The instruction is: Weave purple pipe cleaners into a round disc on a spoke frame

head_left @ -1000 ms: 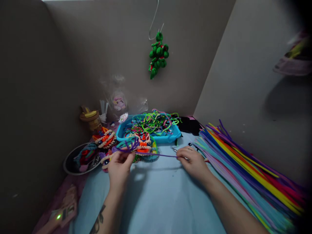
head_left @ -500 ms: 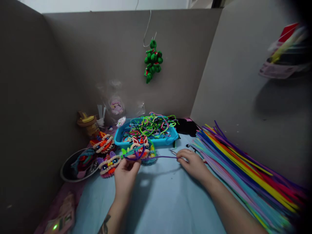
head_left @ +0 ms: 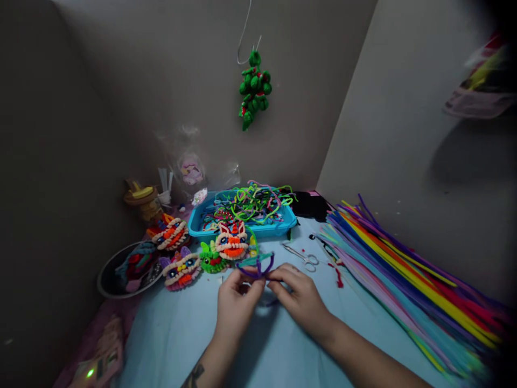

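A bent piece of purple and teal pipe cleaners (head_left: 258, 272) is held up over the blue cloth, between both hands. My left hand (head_left: 238, 304) pinches it from the left with thumb and fingers. My right hand (head_left: 302, 299) has its fingertips closed on the purple part, almost touching the left thumb. A purple strand hangs below the fingers, partly hidden. Small scissors (head_left: 307, 257) lie on the cloth just beyond my right hand. A finished orange and cream lion-like head (head_left: 231, 242) and a green fuzzy figure (head_left: 212, 258) sit beyond my left hand.
A blue tray (head_left: 264, 231) heaped with pipe cleaner scraps stands at the back. Long coloured pipe cleaners (head_left: 396, 269) lie along the right side. Left are a bowl (head_left: 105, 288), more fuzzy heads (head_left: 181, 269) and a pink device (head_left: 100, 361). A green ornament (head_left: 254, 89) hangs behind.
My right hand has moved left and toward me, joining my left hand at the pipe cleaner piece; the stretched purple strand is drawn in. The left hand shifted right. The scissors now show fully.
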Action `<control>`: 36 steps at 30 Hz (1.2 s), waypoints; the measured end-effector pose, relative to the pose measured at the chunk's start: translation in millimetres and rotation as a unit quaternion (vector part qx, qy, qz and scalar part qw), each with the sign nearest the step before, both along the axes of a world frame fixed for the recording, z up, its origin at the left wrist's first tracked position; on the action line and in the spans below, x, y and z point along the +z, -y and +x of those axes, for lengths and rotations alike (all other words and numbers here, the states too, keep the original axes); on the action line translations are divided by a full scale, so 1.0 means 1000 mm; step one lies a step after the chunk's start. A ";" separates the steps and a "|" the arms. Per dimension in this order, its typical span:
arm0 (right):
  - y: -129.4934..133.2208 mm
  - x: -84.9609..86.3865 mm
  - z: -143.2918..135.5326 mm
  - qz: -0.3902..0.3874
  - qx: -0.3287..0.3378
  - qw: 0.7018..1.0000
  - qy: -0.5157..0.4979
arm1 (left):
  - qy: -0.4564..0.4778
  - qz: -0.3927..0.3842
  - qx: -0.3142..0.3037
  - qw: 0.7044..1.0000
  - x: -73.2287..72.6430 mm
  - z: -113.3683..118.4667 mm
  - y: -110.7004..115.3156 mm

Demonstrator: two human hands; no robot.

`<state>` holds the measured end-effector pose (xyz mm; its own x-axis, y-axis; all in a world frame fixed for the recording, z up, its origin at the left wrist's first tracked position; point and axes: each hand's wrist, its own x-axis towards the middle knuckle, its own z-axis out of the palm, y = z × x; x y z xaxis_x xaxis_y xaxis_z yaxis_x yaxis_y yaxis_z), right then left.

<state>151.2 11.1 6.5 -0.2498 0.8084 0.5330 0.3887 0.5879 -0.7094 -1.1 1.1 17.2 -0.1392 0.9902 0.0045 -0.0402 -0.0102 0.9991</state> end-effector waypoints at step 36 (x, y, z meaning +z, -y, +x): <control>-0.009 -0.002 0.011 -0.221 -0.009 0.957 -0.190 | 0.031 -0.074 -0.008 0.997 0.006 -0.007 -0.006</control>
<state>161.8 20.4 4.5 -0.0894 0.9781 0.1879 0.0609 0.1937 -0.9792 -8.3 7.0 22.8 -0.1198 0.9814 -0.1498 -0.1014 0.1380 0.9852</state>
